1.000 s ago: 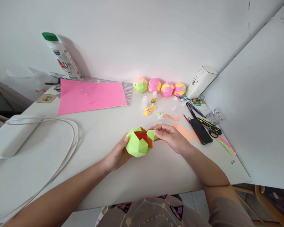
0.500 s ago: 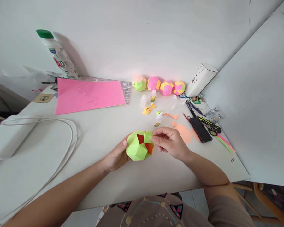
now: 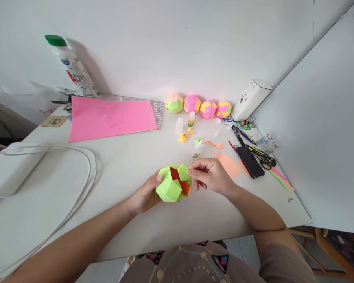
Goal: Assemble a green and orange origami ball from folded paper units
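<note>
Green paper ball (image 3: 168, 188) clasped by left hand (image 3: 146, 195) at its left; right hand (image 3: 214, 177) pinching green piece (image 3: 183, 172) at upper right.

Soft, bright light; the tall bottle (image 3: 75, 68) shadows the wall (image 3: 177, 47).

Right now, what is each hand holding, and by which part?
Left hand: green paper ball, by its left side. Right hand: green paper piece, by its right edge.

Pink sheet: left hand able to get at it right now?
Probably not as is: the left hand is holding the green paper ball. Otherwise the way to the pink sheet looks free.
</note>
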Demonstrator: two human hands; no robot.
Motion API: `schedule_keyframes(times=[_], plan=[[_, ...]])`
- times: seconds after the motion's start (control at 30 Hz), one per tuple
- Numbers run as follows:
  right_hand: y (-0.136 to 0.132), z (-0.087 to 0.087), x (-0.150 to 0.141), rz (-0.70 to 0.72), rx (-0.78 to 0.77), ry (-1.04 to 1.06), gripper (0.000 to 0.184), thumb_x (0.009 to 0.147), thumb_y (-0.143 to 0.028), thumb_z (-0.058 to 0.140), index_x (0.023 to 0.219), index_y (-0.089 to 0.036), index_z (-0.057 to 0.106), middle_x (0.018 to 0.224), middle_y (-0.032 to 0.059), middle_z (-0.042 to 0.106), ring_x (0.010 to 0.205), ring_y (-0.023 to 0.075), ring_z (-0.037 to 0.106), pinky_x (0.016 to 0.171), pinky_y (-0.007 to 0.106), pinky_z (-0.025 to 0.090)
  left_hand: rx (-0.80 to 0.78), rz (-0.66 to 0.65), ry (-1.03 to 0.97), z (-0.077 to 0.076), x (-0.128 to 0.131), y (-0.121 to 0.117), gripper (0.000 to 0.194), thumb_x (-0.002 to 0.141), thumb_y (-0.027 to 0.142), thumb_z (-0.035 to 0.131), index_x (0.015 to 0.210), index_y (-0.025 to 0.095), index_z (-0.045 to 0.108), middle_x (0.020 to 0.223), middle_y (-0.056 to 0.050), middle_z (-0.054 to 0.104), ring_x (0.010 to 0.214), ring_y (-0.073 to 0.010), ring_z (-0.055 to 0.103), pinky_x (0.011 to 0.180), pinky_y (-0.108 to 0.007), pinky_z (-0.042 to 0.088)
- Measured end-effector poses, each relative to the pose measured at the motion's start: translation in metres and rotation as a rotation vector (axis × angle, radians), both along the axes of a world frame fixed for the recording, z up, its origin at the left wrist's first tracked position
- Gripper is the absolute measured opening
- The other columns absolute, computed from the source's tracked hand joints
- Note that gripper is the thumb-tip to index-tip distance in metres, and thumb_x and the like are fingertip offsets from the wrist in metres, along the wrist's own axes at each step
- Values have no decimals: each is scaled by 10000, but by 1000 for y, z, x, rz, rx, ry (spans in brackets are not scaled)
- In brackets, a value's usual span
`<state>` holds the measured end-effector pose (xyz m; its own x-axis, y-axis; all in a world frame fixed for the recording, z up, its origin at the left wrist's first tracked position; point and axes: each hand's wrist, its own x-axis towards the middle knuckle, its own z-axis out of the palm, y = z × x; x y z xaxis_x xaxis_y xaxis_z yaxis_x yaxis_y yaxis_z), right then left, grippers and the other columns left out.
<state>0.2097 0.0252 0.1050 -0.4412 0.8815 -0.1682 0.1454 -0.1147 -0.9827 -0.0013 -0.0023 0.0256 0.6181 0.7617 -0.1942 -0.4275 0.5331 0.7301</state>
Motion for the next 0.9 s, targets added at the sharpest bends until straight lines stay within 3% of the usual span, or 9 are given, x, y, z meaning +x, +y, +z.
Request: schedule_keyframes(times=[0.37, 0.6, 0.9], plan=[[2, -12, -4, 43, 58, 62, 274, 778, -428, 708, 778, -159, 656, 446, -39, 587, 370, 97, 552, 351, 201, 349, 49, 0, 12, 5, 2, 0, 667, 762, 617, 637, 1279, 214, 514, 1178, -133, 662, 976, -305, 652, 754, -384, 537], [1, -5, 1, 52, 138, -37, 214, 822, -365, 671, 789, -154, 683, 475, -30, 600, 385, 93, 555, 380, 209, 379, 6, -38, 32, 2, -1, 0, 717, 740, 647, 632, 1290, 207, 496, 1165, -151, 657, 917, -294, 656, 683, -352, 531], [2, -5, 3, 119, -19, -66, 214, 828, -349, 647, 855, -141, 690, 428, -40, 581, 330, 84, 506, 334, 192, 343, 16, -66, 0, 5, 1, 0, 694, 738, 653, 629, 1265, 214, 526, 1150, -134, 667, 961, -297, 651, 714, -370, 536]])
